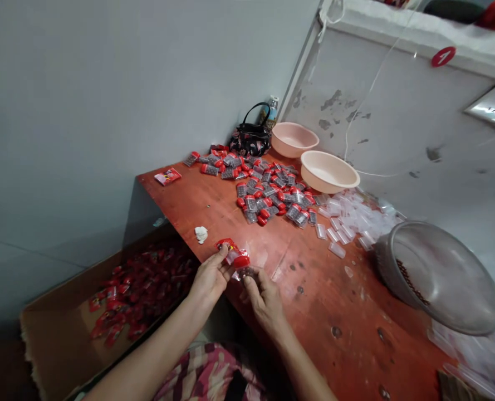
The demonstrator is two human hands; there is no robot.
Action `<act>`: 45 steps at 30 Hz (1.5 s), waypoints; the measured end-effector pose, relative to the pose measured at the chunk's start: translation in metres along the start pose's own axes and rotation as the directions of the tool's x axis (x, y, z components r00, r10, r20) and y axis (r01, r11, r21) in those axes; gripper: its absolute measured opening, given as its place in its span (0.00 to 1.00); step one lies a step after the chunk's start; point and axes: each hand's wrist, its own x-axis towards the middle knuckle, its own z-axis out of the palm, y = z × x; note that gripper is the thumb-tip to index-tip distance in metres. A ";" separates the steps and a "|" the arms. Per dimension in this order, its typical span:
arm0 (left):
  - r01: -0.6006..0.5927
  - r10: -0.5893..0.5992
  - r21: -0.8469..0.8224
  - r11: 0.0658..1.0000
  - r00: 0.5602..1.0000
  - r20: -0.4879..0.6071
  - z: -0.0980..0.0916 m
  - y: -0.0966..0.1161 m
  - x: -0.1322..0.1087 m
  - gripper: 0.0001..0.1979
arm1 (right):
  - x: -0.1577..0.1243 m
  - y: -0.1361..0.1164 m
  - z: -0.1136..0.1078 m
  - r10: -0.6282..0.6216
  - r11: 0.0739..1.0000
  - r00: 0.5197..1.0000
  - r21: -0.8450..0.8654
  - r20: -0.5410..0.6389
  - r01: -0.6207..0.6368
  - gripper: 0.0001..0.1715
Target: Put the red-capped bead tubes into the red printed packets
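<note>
Over the near edge of the red table (314, 312), my left hand (212, 274) pinches a small clear plastic bag with a red printed header (227, 244). My right hand (264, 298) grips a small clear container with a red cap (241, 260), filled with dark beads or candies. The capped end is up against the bag; I cannot tell how far inside it is. Beyond my hands lies a heap of similar red-capped containers (268, 192). A crumpled white scrap (201, 234) sits left of my hands, and a flat red packet (167, 176) lies near the far left corner.
Empty clear containers (343, 214) are piled right of the heap. A large metal bowl (451, 278) with brown pieces stands tilted at right. Two plastic basins (329, 172) and a black handbag (249, 139) are at the back. Below left, a cardboard box (55, 340) holds red packets.
</note>
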 end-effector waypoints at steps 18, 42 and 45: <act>-0.158 0.049 0.326 0.932 0.946 0.320 0.001 -0.005 -0.019 0.08 | -0.004 0.004 0.010 0.030 0.982 0.995 0.186 -0.097 -0.012 0.13; -0.145 -0.091 0.546 0.825 0.920 0.381 -0.002 -0.009 -0.017 0.12 | -0.002 0.015 0.016 0.142 0.817 0.988 0.571 -0.064 -0.081 0.11; -0.196 0.018 0.561 0.805 0.951 0.307 -0.004 -0.014 -0.017 0.11 | -0.004 0.014 0.016 0.138 0.906 0.972 0.422 -0.189 -0.046 0.12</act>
